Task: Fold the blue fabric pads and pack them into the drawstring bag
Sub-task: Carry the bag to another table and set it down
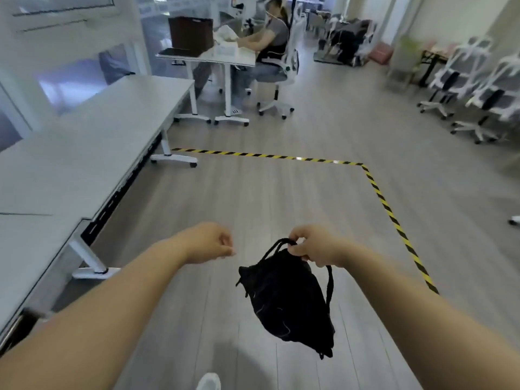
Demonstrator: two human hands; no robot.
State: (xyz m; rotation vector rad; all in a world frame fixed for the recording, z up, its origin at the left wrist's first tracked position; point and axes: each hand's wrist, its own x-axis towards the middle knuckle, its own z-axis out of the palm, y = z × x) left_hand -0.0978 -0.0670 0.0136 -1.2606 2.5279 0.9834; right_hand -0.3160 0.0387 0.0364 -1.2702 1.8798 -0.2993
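A white shoe (208,381) shows at the bottom edge, on the grey plank floor (281,198). Above it both bare forearms reach forward. The right hand (315,246) is closed in a grip on the black cords (277,246) at the top of the bag (287,302), which hangs from that hand in the air over the floor, its mouth drawn shut and its body bulging and tilted down to the right. One cord loops down along the bag's right side. The left hand (209,243) is just left of the bag, apart from it, its grip curled nearly closed and holding nothing. No blue pads show; whether they are inside the bag cannot be told.

A white table (84,153) runs along the left. Yellow-black tape (377,190) marks a corner on the floor ahead. Beyond it a seated person (270,38) works at another table, with white chairs (464,80) lined up at far right.
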